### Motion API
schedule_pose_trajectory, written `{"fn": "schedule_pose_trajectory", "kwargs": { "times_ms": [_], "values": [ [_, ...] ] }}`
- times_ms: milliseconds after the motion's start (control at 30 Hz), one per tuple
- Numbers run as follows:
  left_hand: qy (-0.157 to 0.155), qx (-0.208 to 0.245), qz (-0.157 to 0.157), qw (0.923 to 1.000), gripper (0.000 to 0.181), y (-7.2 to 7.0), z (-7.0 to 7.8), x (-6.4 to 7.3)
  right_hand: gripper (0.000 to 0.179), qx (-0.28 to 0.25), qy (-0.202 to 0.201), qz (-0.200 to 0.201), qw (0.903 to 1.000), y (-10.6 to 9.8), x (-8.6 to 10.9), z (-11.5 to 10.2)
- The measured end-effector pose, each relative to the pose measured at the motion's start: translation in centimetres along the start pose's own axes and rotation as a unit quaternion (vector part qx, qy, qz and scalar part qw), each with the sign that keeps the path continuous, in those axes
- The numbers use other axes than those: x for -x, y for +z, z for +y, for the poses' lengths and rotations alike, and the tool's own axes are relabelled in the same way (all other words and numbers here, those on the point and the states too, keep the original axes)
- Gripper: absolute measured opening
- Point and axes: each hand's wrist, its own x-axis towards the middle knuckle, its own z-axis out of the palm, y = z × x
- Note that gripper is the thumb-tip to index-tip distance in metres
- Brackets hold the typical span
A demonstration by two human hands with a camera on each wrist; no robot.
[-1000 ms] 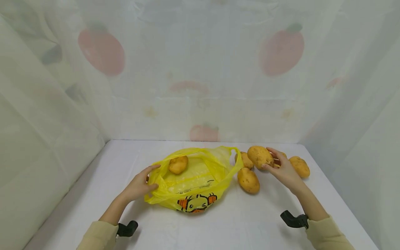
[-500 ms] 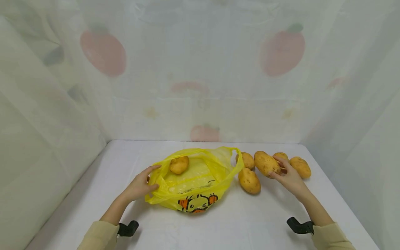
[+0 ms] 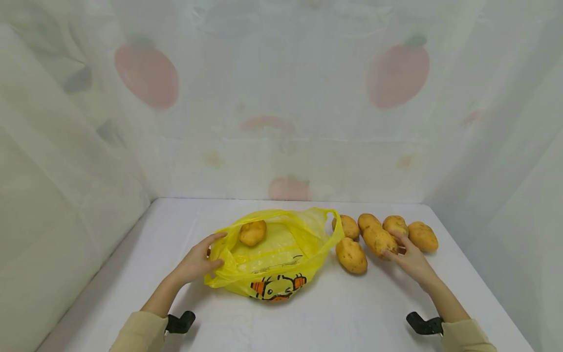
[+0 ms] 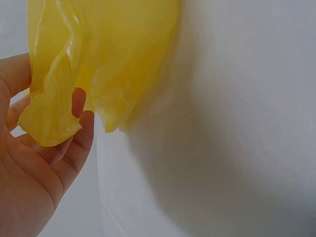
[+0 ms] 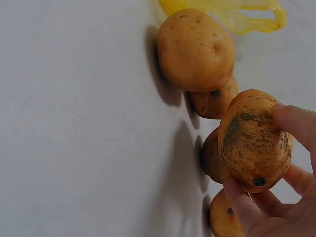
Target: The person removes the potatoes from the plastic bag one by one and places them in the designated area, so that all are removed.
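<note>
In the head view, a thin yellow plastic bag point(image 3: 237, 282) with a cartoon face lies with its mouth wide towards me. One potato point(image 3: 252, 233) is inside it, near the far left. My left hand point(image 3: 196, 261) holds the bag's left edge, thumb and fingers spread at the rim; in the left wrist view a loose flap of yellow plastic point(image 4: 52, 111) hangs between them. My right hand point(image 3: 412, 260) grips a potato point(image 3: 379, 242) between thumb and fingers. In the right wrist view that potato point(image 5: 254, 143) shows a dark, rough patch and stands apart from the cloth.
Several more potatoes lie right of the bag: one in front point(image 3: 351, 255), one by the bag handle point(image 3: 347, 228), one behind the held potato point(image 3: 367, 221), and others at far right point(image 3: 423, 236). A white cloth point(image 3: 308, 322) covers the table; pale curtains point(image 3: 281, 161) enclose it.
My right hand has brought its potato right and towards me, lower in view, uncovering potatoes behind it. The left hand and the bag have stayed in place.
</note>
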Motion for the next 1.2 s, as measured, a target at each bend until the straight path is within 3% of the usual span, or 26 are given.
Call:
{"fn": "schedule_pose_trajectory", "kwargs": {
  "times_ms": [400, 933, 1200],
  "values": [
    [-0.007, -0.002, 0.001, 1.0, 0.067, 0.0, 0.2, 0.1, 0.074, 0.008, -0.017, -0.005, 0.9998, 0.7, -0.2, 1.0],
    [-0.006, 0.002, 0.003, 1.0, 0.067, 0.3, -0.2, 0.1, 0.079, 0.01, 0.034, -0.039, 0.9986, 1.2, 0.2, 1.1],
    [-0.01, 0.002, 0.001, 0.9999, 0.067, 0.3, -0.3, 0.1, 0.08, 0.021, 0.038, -0.04, 0.9983, 1.4, 0.0, 1.3]
  ]
}}
